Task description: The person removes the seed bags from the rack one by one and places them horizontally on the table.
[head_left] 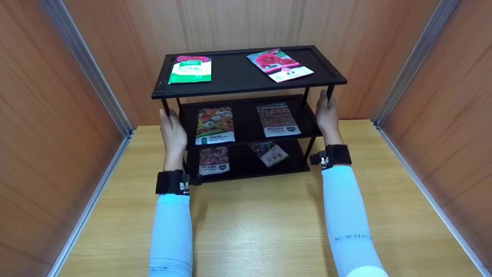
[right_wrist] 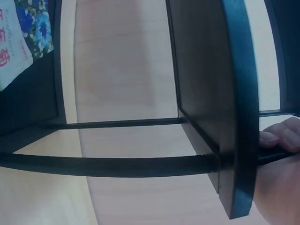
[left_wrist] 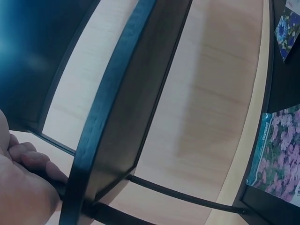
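A black three-tier shelf (head_left: 230, 73) stands on the wooden table. My left hand (head_left: 173, 130) grips its front left post between the top and middle tiers; curled fingers (left_wrist: 35, 159) show in the left wrist view. On the other side my right hand (head_left: 327, 115) holds the front right post at a similar height, fingers (right_wrist: 276, 136) round the bar. The top tier bears a green-and-white seed packet (head_left: 191, 70) and a tilted pink-flower packet (head_left: 280, 65). Two packets lie on the middle tier, left (head_left: 215, 125) and right (head_left: 278, 119).
On the bottom tier are a pale pink flower packet (head_left: 214, 159) and a skewed blue-flower packet (head_left: 271, 154), partly hidden by the tier above. Wood-grain panels (head_left: 246, 23) with metal corner strips (head_left: 92, 65) enclose the table (head_left: 250, 227) at the back and both sides.
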A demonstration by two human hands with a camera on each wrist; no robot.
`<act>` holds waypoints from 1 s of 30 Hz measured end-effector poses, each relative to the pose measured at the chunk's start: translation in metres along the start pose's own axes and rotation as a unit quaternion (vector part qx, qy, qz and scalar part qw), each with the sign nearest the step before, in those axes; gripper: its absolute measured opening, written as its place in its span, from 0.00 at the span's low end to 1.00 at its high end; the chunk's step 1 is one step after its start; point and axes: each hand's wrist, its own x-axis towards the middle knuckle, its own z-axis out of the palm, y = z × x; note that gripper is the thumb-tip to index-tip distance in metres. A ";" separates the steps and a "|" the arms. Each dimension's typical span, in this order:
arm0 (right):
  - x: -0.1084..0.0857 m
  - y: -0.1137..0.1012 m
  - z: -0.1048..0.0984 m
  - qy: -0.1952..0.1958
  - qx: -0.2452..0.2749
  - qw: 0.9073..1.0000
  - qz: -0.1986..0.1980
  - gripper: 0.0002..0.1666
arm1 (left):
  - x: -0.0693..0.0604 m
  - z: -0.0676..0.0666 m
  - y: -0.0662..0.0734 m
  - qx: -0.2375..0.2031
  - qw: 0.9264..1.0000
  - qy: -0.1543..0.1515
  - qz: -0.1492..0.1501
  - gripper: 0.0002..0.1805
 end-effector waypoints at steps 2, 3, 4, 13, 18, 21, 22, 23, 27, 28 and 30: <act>0.003 0.008 0.000 0.003 0.001 1.000 0.001 0.33 | 0.003 0.001 -0.002 0.005 1.000 0.004 0.007 0.33; 0.005 0.012 0.000 0.005 -0.002 1.000 0.001 0.33 | 0.004 0.001 -0.003 0.004 1.000 0.005 0.011 0.33; 0.007 0.017 0.000 0.008 -0.002 1.000 0.001 0.33 | 0.005 0.002 -0.003 0.006 1.000 0.006 0.014 0.33; 0.012 0.037 0.000 0.025 -0.027 0.999 -0.008 0.33 | 0.009 0.003 -0.005 0.028 0.998 0.030 0.048 0.29; 0.006 0.027 -0.003 0.025 -0.014 1.000 0.002 0.31 | 0.005 0.004 -0.004 0.029 0.996 0.033 0.075 0.26; 0.003 0.013 -0.002 0.018 -0.006 1.000 0.000 0.34 | 0.002 0.005 -0.002 0.026 0.997 0.032 0.068 0.26; 0.000 0.008 -0.002 0.011 -0.006 1.000 0.001 0.32 | 0.000 0.004 -0.001 0.027 0.997 0.033 0.064 0.27; -0.002 0.003 -0.001 0.008 -0.006 1.000 0.003 0.32 | -0.001 0.004 -0.001 0.029 0.997 0.035 0.060 0.28; -0.009 -0.006 0.000 0.011 -0.006 1.000 0.015 0.29 | -0.003 0.003 -0.001 0.031 0.997 0.033 0.057 0.27; -0.010 -0.006 0.000 0.011 -0.005 1.000 0.016 0.31 | -0.003 0.003 -0.001 0.031 0.997 0.033 0.056 0.27; -0.010 -0.006 0.002 0.012 -0.006 1.000 0.016 0.32 | -0.003 0.002 -0.001 0.029 0.998 0.030 0.054 0.27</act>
